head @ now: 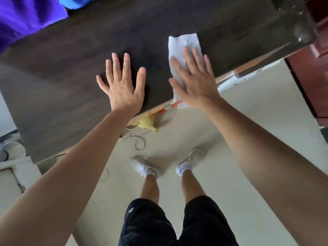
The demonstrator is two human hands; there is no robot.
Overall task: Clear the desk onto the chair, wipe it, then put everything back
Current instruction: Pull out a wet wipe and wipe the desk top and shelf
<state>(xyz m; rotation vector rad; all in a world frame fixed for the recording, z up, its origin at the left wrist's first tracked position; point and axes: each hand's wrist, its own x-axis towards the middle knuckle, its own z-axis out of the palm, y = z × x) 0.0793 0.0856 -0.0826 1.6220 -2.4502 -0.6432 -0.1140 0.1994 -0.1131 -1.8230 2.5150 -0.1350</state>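
Note:
The dark wood desk fills the upper part of the head view, its top bare. My left hand lies flat on it with fingers spread and holds nothing. A white paper towel lies on the desk near the front edge. My right hand presses flat on the towel's near half, fingers spread, so the near part of the towel is covered. The towel's lower end hangs slightly over the desk edge.
Purple cloth and blue cloth drape over the desk's far left. A yellow rag and a loose cable lie on the pale floor under the desk edge. Reddish wooden furniture stands right. My feet are on the floor below.

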